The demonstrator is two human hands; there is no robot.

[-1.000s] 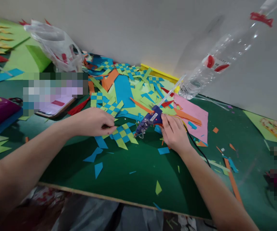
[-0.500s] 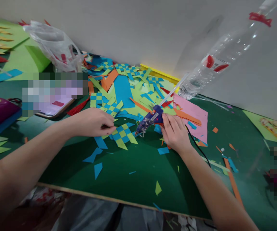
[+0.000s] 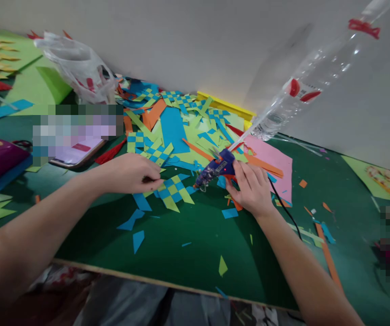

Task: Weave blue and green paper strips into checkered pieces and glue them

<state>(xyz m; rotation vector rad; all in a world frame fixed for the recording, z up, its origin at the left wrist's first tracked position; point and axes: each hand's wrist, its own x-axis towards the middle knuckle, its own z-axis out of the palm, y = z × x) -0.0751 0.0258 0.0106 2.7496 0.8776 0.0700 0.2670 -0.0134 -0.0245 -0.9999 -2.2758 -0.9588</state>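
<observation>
My right hand (image 3: 252,185) is wrapped round the handle of a blue glue gun (image 3: 220,167), whose nozzle points down and left. A clear glue stick (image 3: 245,133) juts from its back end. Just left of the nozzle, a woven blue-and-green paper piece (image 3: 174,191) lies on the green table. My left hand (image 3: 139,173) is closed in a pinch at that piece's upper left edge. More woven pieces (image 3: 156,153) lie behind my left hand.
A phone (image 3: 79,151), a plastic bag (image 3: 86,74) and a purple tool (image 3: 0,158) stand or lie at the left. Behind the pink paper (image 3: 273,158) is a large clear bottle (image 3: 300,90). Paper scraps dot the table (image 3: 195,267), and a black cord (image 3: 285,206) trails from the gun.
My right hand and the glue gun have shifted slightly to the right, away from the woven piece. My left hand has stayed in place.
</observation>
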